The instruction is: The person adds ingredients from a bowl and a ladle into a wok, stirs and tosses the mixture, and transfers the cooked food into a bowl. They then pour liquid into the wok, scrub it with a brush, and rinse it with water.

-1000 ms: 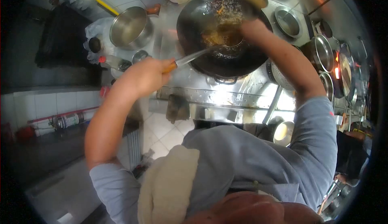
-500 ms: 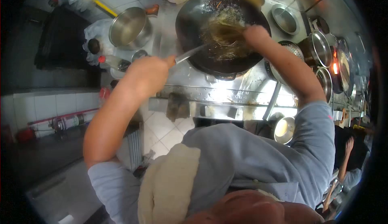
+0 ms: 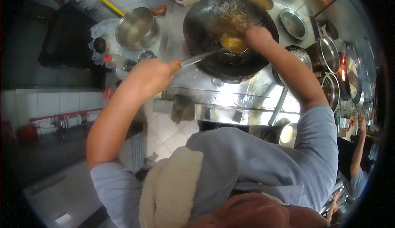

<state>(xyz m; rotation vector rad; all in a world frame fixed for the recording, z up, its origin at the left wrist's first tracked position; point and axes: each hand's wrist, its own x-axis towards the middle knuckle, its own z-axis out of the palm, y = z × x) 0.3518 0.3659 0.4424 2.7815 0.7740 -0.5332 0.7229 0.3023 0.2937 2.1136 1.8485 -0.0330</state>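
My left hand [image 3: 154, 75] is closed around the wooden-ended handle of a metal ladle [image 3: 201, 58]. The ladle's bowl holds a yellow, oily-looking liquid [image 3: 233, 44] and sits low inside a large black wok [image 3: 201, 26]. Over the wok's right side, my right hand [image 3: 260, 38] is closed, fingers mostly turned away from view. Something brownish and smeared by motion extends up from it, and its kind cannot be made out. Food scraps [image 3: 235, 19] and a foamy patch lie in the wok behind the ladle.
A steel pot [image 3: 137, 28] and a red-capped bottle [image 3: 119, 62] stand to the left. Right of the wok are a perforated skimmer [image 3: 299, 56], a steel bowl [image 3: 293, 24] and steel pots [image 3: 328, 54]. Flames glow farther right, near another person's arm [image 3: 358, 150].
My right hand has shifted slightly, and the brownish thing in it has swung up off the ladle. The ladle's bowl, previously covered, now shows its yellow liquid. The whole view has shifted a little.
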